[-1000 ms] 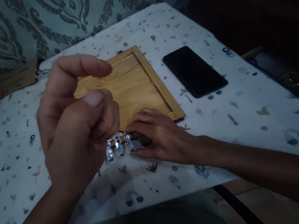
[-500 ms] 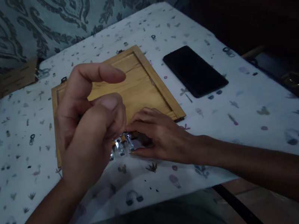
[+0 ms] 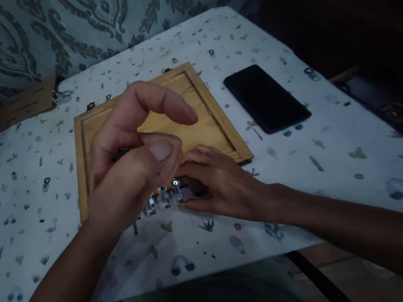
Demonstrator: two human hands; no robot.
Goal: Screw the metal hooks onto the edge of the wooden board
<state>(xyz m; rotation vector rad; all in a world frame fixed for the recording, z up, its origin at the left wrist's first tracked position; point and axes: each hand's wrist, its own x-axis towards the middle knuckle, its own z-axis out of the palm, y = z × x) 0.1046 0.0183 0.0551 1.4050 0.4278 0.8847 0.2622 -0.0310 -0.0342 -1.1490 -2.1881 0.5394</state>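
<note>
A framed wooden panel (image 3: 215,118) lies on the table, with several shiny metal clips (image 3: 164,197) along its near edge. A bright screw head (image 3: 175,182) shows on the clip at the right end. My right hand (image 3: 222,183) grips the panel's near edge beside that clip, fingers over the top and thumb in front. Above the panel's left part is my left hand (image 3: 129,157), closed, its thumb pressed to the curled fingers and its index finger bent forward. Something dark shows inside that hand, but I cannot make out what it holds.
A black phone (image 3: 267,98) lies right of the panel on the patterned tablecloth (image 3: 303,165). At the far left sits a brown cardboard piece (image 3: 24,106), with a metal object (image 3: 64,96) at its edge. A patterned wall (image 3: 99,14) rises behind the table.
My left hand has shifted slightly right, its index finger reaching farther right and lower. The whole view has shifted a little. My right hand keeps its place on the panel's edge.
</note>
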